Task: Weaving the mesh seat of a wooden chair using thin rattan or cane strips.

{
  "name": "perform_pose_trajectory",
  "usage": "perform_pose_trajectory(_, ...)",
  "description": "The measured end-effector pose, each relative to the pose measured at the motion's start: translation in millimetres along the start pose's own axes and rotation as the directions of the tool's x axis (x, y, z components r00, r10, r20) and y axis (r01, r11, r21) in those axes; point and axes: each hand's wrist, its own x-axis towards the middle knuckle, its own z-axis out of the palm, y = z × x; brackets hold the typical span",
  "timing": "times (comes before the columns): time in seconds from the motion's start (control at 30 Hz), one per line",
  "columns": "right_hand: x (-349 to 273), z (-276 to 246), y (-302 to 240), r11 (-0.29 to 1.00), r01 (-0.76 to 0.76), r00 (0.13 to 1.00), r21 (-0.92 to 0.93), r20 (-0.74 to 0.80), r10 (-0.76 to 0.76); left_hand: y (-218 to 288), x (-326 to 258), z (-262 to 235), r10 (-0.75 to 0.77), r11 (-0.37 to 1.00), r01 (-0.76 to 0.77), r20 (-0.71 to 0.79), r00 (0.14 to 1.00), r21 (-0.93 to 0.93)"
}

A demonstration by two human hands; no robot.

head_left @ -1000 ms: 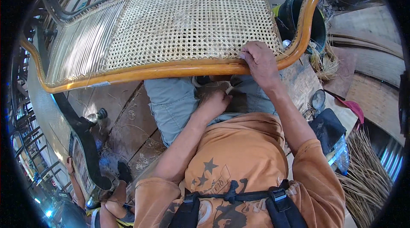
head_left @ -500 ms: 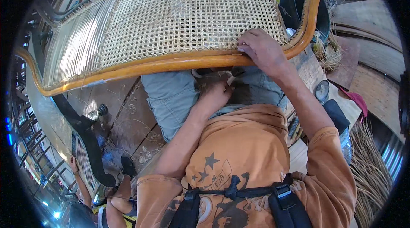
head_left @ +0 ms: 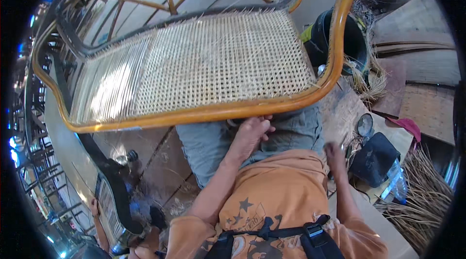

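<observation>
A chair frame of glossy orange-brown rattan (head_left: pixel 208 113) lies across my lap. Pale cane webbing (head_left: pixel 208 65) fills it, woven into an open mesh on the right and only parallel strands at the left. Just below the near rail is my left hand (head_left: pixel 252 133), its fingers curled; whatever they may hold is hidden. Down beside my right hip, my right hand (head_left: pixel 334 158) is smeared by motion, close to a dark cloth-like item (head_left: pixel 374 159) and a small round dish (head_left: pixel 365 125). Its fingers cannot be made out.
A black bucket (head_left: pixel 320 40) stands beyond the frame's right end. Bundles of cane strips (head_left: pixel 417 191) lie at the lower right, near a pink cloth (head_left: pixel 407 127). Boards (head_left: pixel 417 26) cover the right side. At lower left, another person's hand (head_left: pixel 93 206) touches a second caned piece.
My right hand has left the near rail and dropped to beside my right hip. The view has shifted, showing more of the frame's far side. My left hand stays under the rail.
</observation>
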Motion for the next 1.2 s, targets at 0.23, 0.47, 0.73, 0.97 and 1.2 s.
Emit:
perform_pose_trajectory(0.23,-27,37,27,0.960,-0.263,0.950,-0.095,0.147,0.275,10,13,18,0.023,0.825,-0.029,-0.018,1.000,-0.564)
perform_pose_trajectory(0.47,2,-10,14,0.989,-0.148,0.982,0.010,0.120,0.145,4,6,14,0.110,0.833,-0.190,-0.181,0.977,-0.519)
perform_pose_trajectory(0.73,120,-105,-34,0.820,0.303,0.904,0.486,-0.419,-0.086,-6,-10,16,0.136,0.869,-0.274,-0.335,0.932,-0.411)
perform_pose_trajectory(0.97,150,-99,-110,0.389,0.509,0.858,0.768,-0.414,-0.306,-6,-23,25,0.233,0.924,-0.367,-0.606,0.761,-0.105)
perform_pose_trajectory(1.2,144,-67,-89,0.570,0.434,0.874,0.697,-0.174,-0.454,5,-46,0,0.241,0.965,-0.231,-0.772,0.589,0.125)
